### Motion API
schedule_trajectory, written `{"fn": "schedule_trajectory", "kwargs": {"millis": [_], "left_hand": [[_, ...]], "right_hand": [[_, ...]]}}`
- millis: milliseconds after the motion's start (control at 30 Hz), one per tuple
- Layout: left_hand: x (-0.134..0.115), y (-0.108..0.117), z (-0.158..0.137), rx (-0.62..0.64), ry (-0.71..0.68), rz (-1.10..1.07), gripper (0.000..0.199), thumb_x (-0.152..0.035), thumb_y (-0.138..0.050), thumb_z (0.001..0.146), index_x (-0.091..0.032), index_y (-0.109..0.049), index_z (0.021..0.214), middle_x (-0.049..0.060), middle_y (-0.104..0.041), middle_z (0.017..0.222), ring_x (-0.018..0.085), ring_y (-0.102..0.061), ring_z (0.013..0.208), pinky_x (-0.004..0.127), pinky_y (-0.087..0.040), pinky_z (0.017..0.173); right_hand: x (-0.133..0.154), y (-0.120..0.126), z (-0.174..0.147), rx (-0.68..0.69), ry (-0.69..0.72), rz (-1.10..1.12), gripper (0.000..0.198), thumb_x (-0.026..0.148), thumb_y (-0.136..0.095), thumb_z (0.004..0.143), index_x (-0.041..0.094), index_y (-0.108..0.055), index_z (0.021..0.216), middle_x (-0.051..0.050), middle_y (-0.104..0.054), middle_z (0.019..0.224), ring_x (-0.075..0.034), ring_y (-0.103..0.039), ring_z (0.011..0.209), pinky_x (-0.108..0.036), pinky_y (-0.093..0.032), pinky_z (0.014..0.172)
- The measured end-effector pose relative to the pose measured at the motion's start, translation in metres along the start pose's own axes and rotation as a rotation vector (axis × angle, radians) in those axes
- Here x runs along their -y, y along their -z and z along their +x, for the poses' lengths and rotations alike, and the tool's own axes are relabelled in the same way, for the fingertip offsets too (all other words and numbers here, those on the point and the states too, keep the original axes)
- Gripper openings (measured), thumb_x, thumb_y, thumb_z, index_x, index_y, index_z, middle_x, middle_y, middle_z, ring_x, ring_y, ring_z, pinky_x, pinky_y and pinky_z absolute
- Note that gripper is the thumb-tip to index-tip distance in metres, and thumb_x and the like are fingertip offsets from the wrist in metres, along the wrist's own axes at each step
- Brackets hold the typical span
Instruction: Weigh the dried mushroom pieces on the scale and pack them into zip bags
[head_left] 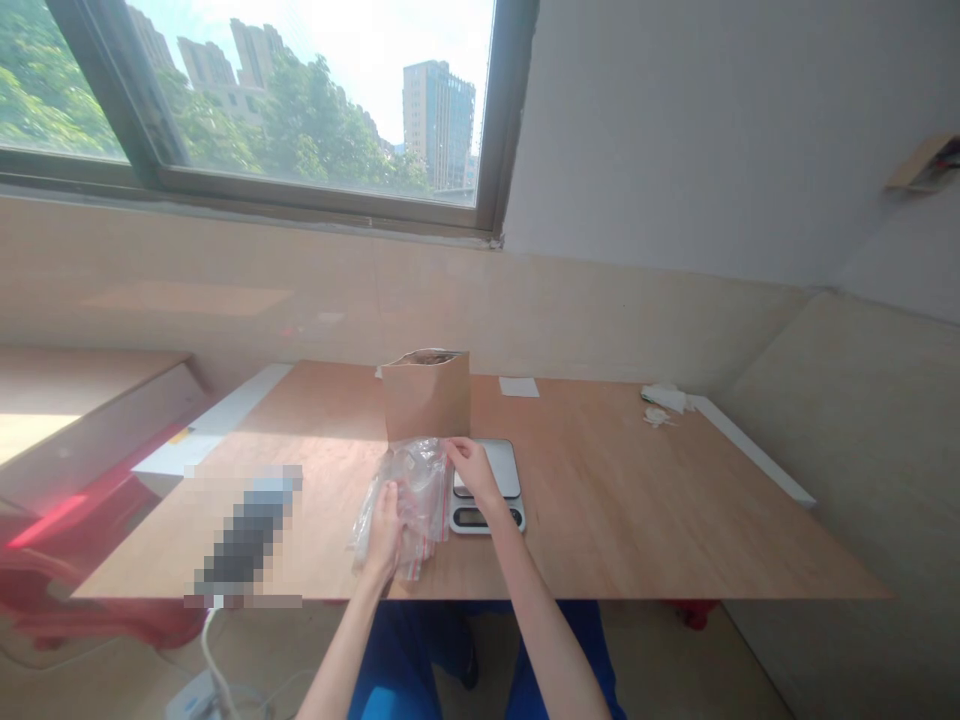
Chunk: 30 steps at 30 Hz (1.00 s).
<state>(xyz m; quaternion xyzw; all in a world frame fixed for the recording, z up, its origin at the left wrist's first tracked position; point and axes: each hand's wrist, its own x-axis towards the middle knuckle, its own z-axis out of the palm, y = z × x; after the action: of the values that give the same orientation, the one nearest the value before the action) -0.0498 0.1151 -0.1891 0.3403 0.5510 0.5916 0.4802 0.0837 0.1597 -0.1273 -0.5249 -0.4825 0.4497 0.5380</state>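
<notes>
Left hand (385,518) gripped clear zip bags (426,482), fingers part-curled; right hand (472,463) pinched top corner, fingers closed, bags at their 7 o'clock. Scale (505,468) sat at bags' 3 o'clock, paper bag (427,402) at 12.

One head view, worn on me, looking forward and down, wide. My left hand (385,525) and right hand (472,466) fall near centre, within arm's reach; my legs (397,675) nearest, table (645,510) across the middle, wall (585,310) and window (315,125), far left, beyond.
</notes>
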Motion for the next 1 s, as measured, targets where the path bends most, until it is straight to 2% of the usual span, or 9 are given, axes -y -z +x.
{"fn": "schedule_trajectory", "kwargs": {"millis": [67,167,300,367,567,700,800,900,1000], "left_hand": [[0.001,0.001,0.001,0.006,-0.046,0.084,0.029,-0.043,-0.043,0.079,-0.021,-0.057,0.091,0.008,-0.061,0.103,0.020,-0.057,0.098,0.030,-0.045,0.084],[0.004,-0.001,0.003,0.024,-0.080,0.253,0.028,-0.039,-0.035,0.082,-0.020,-0.056,0.087,0.010,-0.061,0.099,0.022,-0.055,0.100,0.034,-0.043,0.086],[0.001,-0.012,0.007,0.060,-0.089,0.366,0.012,-0.027,-0.045,0.074,-0.020,-0.053,0.068,0.008,-0.057,0.074,0.025,-0.056,0.089,0.039,-0.042,0.083],[-0.002,-0.018,0.010,0.073,-0.098,0.402,0.008,-0.018,-0.046,0.069,-0.020,-0.051,0.063,0.007,-0.054,0.069,0.025,-0.055,0.087,0.039,-0.040,0.084],[-0.019,-0.023,0.017,0.154,-0.101,0.482,0.018,-0.010,-0.046,0.065,-0.021,-0.046,0.051,0.003,-0.046,0.056,0.024,-0.054,0.080,0.035,-0.038,0.082],[-0.044,-0.021,0.004,0.236,-0.129,0.502,0.018,-0.023,-0.047,0.074,-0.020,-0.052,0.057,0.003,-0.053,0.061,0.021,-0.054,0.075,0.033,-0.038,0.079],[-0.067,-0.026,-0.014,0.301,-0.126,0.447,0.030,-0.042,-0.039,0.082,-0.019,-0.058,0.076,0.004,-0.061,0.077,0.020,-0.057,0.077,0.032,-0.040,0.076],[-0.083,-0.033,-0.028,0.324,-0.103,0.415,0.038,-0.052,-0.041,0.080,-0.018,-0.060,0.082,0.005,-0.063,0.081,0.020,-0.058,0.079,0.030,-0.040,0.076],[-0.086,-0.037,-0.036,0.289,-0.055,0.375,0.040,-0.053,-0.050,0.074,-0.017,-0.059,0.090,0.004,-0.063,0.082,0.019,-0.058,0.079,0.028,-0.042,0.073]], "right_hand": [[0.005,0.005,-0.002,0.003,0.015,0.053,0.025,0.038,-0.058,0.069,0.015,-0.064,0.076,-0.006,-0.068,0.072,-0.016,-0.061,0.066,-0.026,-0.046,0.061],[0.012,0.019,-0.008,-0.063,0.001,0.102,0.028,0.040,-0.058,0.069,0.015,-0.065,0.079,-0.005,-0.068,0.068,-0.015,-0.059,0.059,-0.025,-0.045,0.053],[0.017,0.045,-0.027,-0.232,0.013,0.146,0.030,0.044,-0.059,0.068,0.016,-0.065,0.079,-0.005,-0.067,0.068,-0.014,-0.057,0.055,-0.024,-0.043,0.050],[0.018,0.058,-0.039,-0.315,0.015,0.149,0.031,0.045,-0.058,0.069,0.017,-0.065,0.081,-0.005,-0.066,0.069,-0.014,-0.057,0.056,-0.024,-0.043,0.050],[0.021,0.082,-0.063,-0.418,-0.001,0.136,0.032,0.046,-0.055,0.072,0.018,-0.064,0.083,-0.002,-0.060,0.065,-0.012,-0.049,0.049,-0.024,-0.038,0.046],[0.026,0.074,-0.065,-0.443,0.013,0.102,0.030,0.046,-0.052,0.075,0.019,-0.061,0.083,-0.001,-0.057,0.063,-0.011,-0.045,0.047,-0.023,-0.034,0.043],[0.030,0.057,-0.065,-0.392,0.021,0.090,0.029,0.047,-0.049,0.077,0.020,-0.058,0.081,0.001,-0.053,0.060,-0.011,-0.042,0.044,-0.023,-0.033,0.042],[0.034,0.040,-0.068,-0.312,0.040,0.097,0.028,0.047,-0.047,0.079,0.021,-0.057,0.081,0.002,-0.052,0.058,-0.011,-0.041,0.043,-0.023,-0.034,0.043],[0.035,0.032,-0.069,-0.255,0.056,0.099,0.028,0.046,-0.046,0.080,0.021,-0.056,0.083,0.002,-0.051,0.057,-0.011,-0.041,0.043,-0.023,-0.034,0.043]]}}
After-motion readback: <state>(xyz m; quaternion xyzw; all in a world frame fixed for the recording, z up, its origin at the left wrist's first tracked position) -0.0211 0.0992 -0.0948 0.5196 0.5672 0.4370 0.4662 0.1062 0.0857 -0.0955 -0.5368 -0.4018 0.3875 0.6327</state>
